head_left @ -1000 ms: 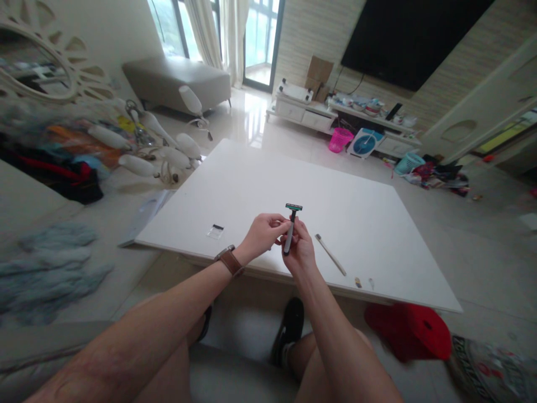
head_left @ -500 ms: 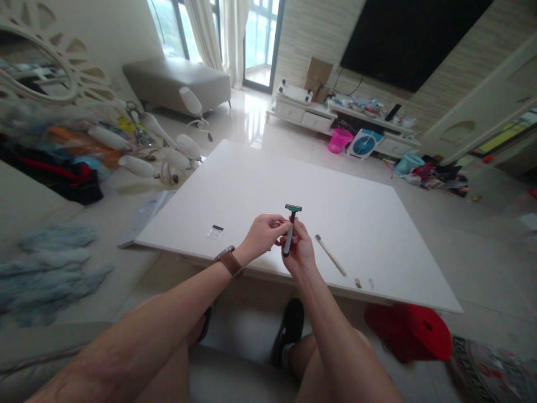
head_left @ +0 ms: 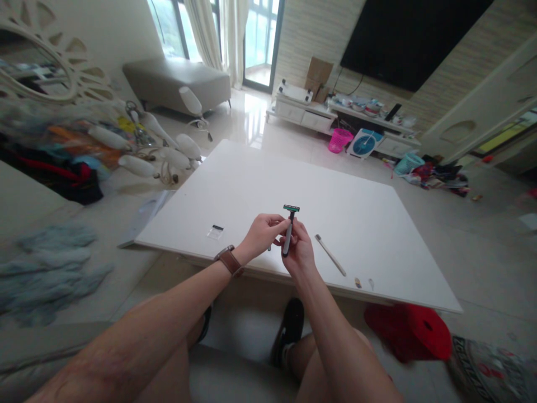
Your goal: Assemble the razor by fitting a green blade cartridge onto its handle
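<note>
A razor [head_left: 288,238] with a grey and black handle and a green-edged head stands nearly upright above the white board's near edge, head at the top. My right hand [head_left: 301,251] is closed round it from the right, fingers behind the handle. From the left, my left hand [head_left: 265,230] pinches it just below the head, thumb on the front; some fingertips are hidden. A brown-strapped watch [head_left: 229,261] is on my left wrist. To the right of the hands a pale toothbrush [head_left: 330,255] lies on the board. A small clear packet [head_left: 215,232] with a dark top lies to the left.
The large white board [head_left: 260,173] forms the work surface. Two tiny items, one brownish [head_left: 358,282] and one clear [head_left: 371,284], lie near its front edge. A red roll [head_left: 411,333] is on the floor at right. Lamp shades [head_left: 188,146] stand beyond the left edge.
The razor has shifted and turned very slightly to the left, still between both hands. A small dark bit shows below my left hand. Everything on the board stays put.
</note>
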### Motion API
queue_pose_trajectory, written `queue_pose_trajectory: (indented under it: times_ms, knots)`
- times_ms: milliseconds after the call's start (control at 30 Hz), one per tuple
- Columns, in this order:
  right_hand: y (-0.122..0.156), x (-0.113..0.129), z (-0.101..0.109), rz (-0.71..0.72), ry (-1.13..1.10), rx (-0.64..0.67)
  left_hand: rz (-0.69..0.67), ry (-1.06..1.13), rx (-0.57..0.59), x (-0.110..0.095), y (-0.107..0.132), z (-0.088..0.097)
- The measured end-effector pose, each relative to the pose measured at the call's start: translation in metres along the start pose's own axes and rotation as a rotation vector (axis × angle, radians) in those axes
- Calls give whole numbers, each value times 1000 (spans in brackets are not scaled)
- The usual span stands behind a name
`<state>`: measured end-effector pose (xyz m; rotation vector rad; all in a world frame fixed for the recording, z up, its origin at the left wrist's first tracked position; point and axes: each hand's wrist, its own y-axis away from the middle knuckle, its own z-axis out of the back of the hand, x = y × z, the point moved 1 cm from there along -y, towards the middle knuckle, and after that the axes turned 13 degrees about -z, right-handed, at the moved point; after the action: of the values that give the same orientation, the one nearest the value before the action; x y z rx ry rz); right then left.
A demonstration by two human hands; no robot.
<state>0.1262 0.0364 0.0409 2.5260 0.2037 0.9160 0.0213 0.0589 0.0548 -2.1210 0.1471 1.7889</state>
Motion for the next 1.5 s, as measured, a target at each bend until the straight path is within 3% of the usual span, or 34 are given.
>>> queue_pose_trajectory:
  times_ms: [367,500,700,1500]
  knots:
    - [4,1,-3,-8,10,-14,29,67,10,8,-2,0]
    - [6,2,-5,-28,-21,35,69,113,-10,5,-3,0]
    - [4,6,-5,-4,-10,5,81,164,-21,1,-5,1]
    - [6,12,-11,-21,-33,-15,62,95,67,-4,-6,11]
